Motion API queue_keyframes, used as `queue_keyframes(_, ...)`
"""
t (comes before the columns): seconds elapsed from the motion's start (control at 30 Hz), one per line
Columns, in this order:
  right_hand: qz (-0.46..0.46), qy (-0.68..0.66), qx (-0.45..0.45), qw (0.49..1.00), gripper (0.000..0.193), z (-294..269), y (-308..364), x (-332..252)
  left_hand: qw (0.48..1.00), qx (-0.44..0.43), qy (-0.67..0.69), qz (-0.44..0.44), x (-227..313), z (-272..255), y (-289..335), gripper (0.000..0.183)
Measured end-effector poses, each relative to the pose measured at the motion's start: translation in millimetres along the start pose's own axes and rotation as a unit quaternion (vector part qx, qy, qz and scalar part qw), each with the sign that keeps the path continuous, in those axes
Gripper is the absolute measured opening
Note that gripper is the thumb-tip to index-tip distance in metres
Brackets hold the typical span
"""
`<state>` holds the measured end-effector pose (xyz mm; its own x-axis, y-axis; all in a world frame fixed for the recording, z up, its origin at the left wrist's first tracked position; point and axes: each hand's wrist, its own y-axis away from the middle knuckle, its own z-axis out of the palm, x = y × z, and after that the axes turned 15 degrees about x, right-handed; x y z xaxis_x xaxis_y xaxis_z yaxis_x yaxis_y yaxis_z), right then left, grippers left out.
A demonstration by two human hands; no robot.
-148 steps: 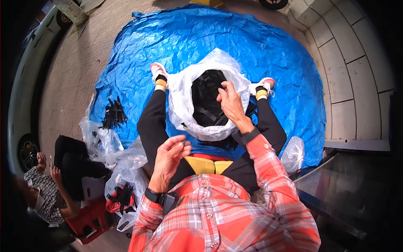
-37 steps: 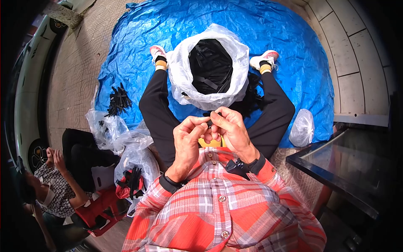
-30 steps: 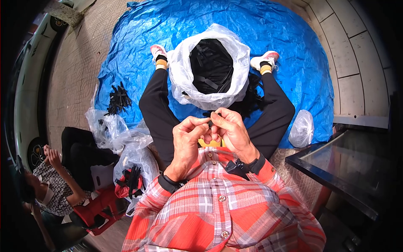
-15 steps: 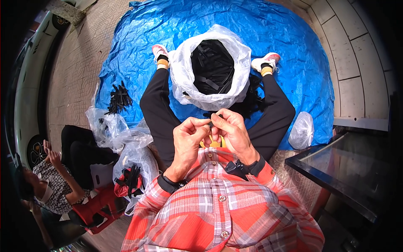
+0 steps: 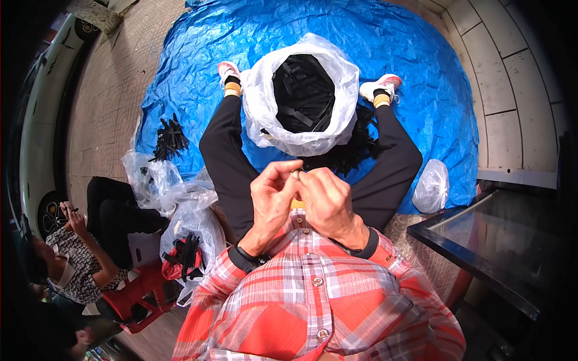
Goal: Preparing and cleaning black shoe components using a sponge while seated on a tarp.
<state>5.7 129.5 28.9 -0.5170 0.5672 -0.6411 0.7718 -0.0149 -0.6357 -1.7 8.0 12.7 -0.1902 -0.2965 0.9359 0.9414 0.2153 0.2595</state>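
My left hand (image 5: 272, 195) and my right hand (image 5: 329, 200) meet in front of my shirt, fingertips pressed together in a pinch. A small greyish bit shows between them, too small to make out; the curled fingers hide the rest. Just beyond my hands, a white plastic bag (image 5: 259, 114) stands between my legs with its rim rolled outward. It is full of black strap-like strips (image 5: 304, 90). More black strips (image 5: 349, 155) lie loose on the blue tarp, beside and in front of the bag.
The blue tarp (image 5: 198, 66) spreads under my legs. At left lie a pile of black strips (image 5: 170, 139) and clear plastic bags (image 5: 195, 218). A person (image 5: 78, 253) sits there by a red stool (image 5: 141, 301). A tied bag (image 5: 431, 188) and a dark glass-topped table (image 5: 487, 240) stand at right.
My right hand has turned over so its back faces up, and its fingers have curled in. The black piece seen between my fingertips before is now hidden. The bag stays put.
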Motion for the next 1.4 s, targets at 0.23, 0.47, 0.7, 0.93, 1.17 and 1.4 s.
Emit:
queue_keyframes(0.23,0.047,0.008,-0.045,0.998,0.018,-15.9,-23.6,22.3,0.993,-0.079,0.059,-0.058,2.9,-10.7,-7.0,0.019)
queue_keyframes(0.47,0.346,-0.146,-0.249,0.893,0.029,-14.8,-20.8,30.0,0.976,-0.152,-0.127,0.087,11.7,-18.9,-13.2,0.024)
queue_keyframes(0.7,0.527,-0.445,-0.221,0.69,0.019,-14.7,-8.6,43.4,0.989,-0.12,-0.089,0.012,6.4,-36.8,-24.9,0.055)
queue_keyframes(0.93,0.539,-0.466,-0.242,0.659,0.017,-9.1,-8.8,35.7,0.974,-0.166,0.095,-0.12,-8.0,-26.1,-19.8,0.028)
queue_keyframes(1.17,0.48,-0.383,-0.186,0.767,0.022,-6.6,-11.8,22.6,0.98,-0.142,0.085,-0.113,-8.4,-30.5,-22.7,0.02)
queue_keyframes(1.4,0.566,-0.462,-0.123,0.671,0.025,-6.6,-3.4,27.1,0.982,-0.141,0.076,-0.098,-15.9,-27.3,-20.3,0.02)
